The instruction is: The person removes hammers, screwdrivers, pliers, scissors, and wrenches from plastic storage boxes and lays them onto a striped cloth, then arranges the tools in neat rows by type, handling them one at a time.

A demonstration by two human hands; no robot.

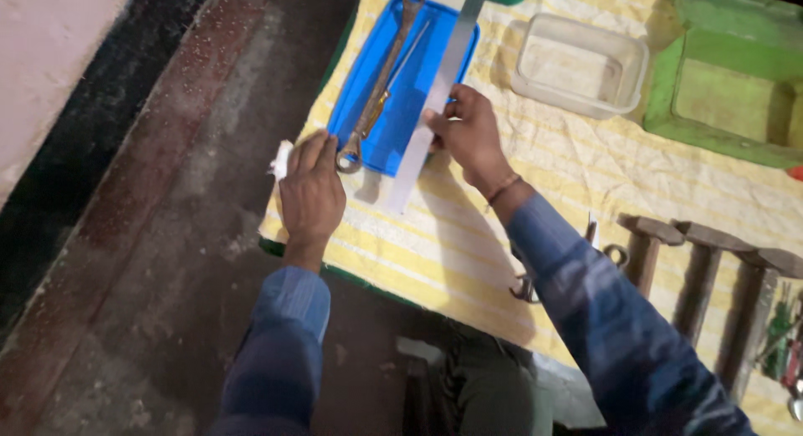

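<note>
We grip a steel strip beside a blue tray.
Our right hand [468, 133] pinches the long metal strip [435, 93] along the blue tray [418, 76]; our left hand [311, 185] closes on a white rag [281, 158], touching the rusty wrench [376, 93] lying in the tray, on yellow striped cloth [468, 244].

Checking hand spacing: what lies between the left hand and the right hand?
In the head view, the ring end of a rusty spanner and the near edge of the blue tray lie between the left hand and the right hand.

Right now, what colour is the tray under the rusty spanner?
Blue. The tray under the spanner shows best in the head view.
</note>
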